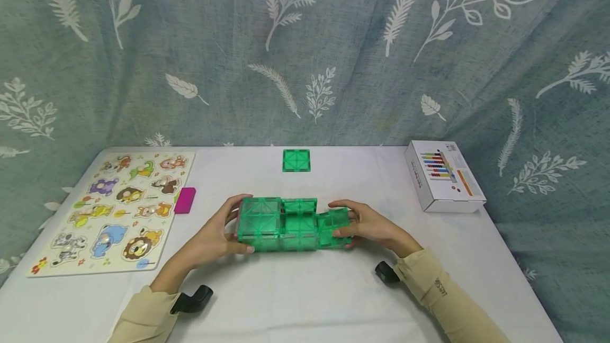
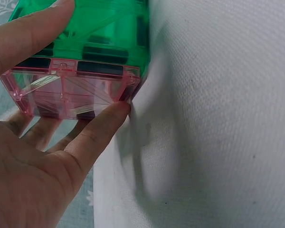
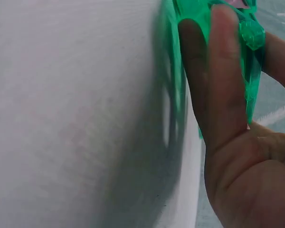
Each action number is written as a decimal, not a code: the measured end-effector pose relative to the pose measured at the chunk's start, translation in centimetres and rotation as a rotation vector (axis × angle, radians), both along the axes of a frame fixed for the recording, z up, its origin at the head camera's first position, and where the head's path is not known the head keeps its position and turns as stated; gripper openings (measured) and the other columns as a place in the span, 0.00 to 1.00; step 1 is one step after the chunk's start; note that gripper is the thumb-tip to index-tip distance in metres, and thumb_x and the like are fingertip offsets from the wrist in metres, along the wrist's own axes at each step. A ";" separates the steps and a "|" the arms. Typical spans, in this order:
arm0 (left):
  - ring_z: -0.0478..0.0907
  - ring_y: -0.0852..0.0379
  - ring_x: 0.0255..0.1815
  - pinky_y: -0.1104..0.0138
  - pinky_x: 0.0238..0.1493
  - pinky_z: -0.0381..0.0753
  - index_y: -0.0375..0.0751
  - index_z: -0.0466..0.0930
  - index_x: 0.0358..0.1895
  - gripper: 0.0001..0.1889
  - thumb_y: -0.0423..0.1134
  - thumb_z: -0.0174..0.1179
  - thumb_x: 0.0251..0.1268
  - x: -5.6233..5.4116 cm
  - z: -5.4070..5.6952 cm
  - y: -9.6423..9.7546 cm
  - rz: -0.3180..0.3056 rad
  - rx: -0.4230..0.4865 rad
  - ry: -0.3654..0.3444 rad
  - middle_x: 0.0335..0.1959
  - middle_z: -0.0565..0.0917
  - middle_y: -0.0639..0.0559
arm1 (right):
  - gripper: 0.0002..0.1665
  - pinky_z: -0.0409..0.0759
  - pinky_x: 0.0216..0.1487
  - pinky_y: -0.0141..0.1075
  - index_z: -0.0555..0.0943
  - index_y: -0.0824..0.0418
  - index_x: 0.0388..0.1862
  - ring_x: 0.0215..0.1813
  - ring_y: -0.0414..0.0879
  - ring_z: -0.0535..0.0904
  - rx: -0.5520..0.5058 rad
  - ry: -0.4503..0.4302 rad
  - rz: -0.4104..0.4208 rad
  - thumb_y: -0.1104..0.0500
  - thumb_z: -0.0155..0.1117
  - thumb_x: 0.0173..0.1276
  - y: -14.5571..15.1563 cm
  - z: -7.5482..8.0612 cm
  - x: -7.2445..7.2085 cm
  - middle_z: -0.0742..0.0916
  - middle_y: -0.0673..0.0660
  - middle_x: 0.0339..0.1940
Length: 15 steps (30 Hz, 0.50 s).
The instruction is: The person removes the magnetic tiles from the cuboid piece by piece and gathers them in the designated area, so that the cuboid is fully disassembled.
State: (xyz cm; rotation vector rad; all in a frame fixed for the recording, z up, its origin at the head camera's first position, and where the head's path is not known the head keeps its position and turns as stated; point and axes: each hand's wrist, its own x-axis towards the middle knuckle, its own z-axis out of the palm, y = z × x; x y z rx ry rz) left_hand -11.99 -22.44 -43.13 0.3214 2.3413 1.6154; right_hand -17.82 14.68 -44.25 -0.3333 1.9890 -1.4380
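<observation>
Both hands are on the green tile block (image 1: 299, 224). I have the left grip (image 1: 219, 237) wrapped around its left end, where the left wrist view shows a pink tile (image 2: 71, 88). The right grip (image 1: 374, 224) pinches the block's right section, thumb on top. So the block sits between the 2 grips, held at each end.

I judge the build well along: the left and middle sections stand together as 1 body. The right section leans, and with fingers covering much of it I can't be sure it is fully attached. Beyond the block, apart from it, 1 loose green tile (image 1: 296, 160) lies on the table (image 1: 295, 300), not yet joined.

Left of the block I see a magenta piece (image 1: 185, 200), then an animal puzzle board (image 1: 52, 271); right of the block and farther back, a white box (image 1: 436, 205). I'd guess those 3 play no part.
</observation>
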 end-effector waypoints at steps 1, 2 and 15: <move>0.45 0.28 0.82 0.38 0.67 0.74 0.51 0.52 0.78 0.58 0.29 0.79 0.41 0.0 0.0 0.0 0.001 0.000 0.000 0.79 0.54 0.37 | 0.43 0.82 0.30 0.34 0.67 0.53 0.75 0.23 0.41 0.73 -0.002 0.003 0.005 0.60 0.74 0.62 0.0 0.0 0.0 0.78 0.54 0.36; 0.45 0.28 0.82 0.38 0.67 0.74 0.51 0.52 0.78 0.58 0.29 0.79 0.41 0.0 0.0 0.0 0.001 0.000 0.000 0.79 0.54 0.37 | 0.43 0.79 0.29 0.32 0.67 0.53 0.75 0.23 0.40 0.70 -0.002 0.007 0.010 0.60 0.74 0.62 0.1 0.0 0.0 0.75 0.51 0.30; 0.45 0.29 0.82 0.39 0.65 0.76 0.49 0.51 0.78 0.58 0.29 0.79 0.42 -0.1 -0.1 -0.2 -0.013 0.015 0.003 0.79 0.54 0.37 | 0.43 0.86 0.28 0.37 0.68 0.54 0.75 0.21 0.42 0.81 -0.009 0.006 0.025 0.60 0.74 0.63 0.4 0.0 0.3 0.72 0.49 0.22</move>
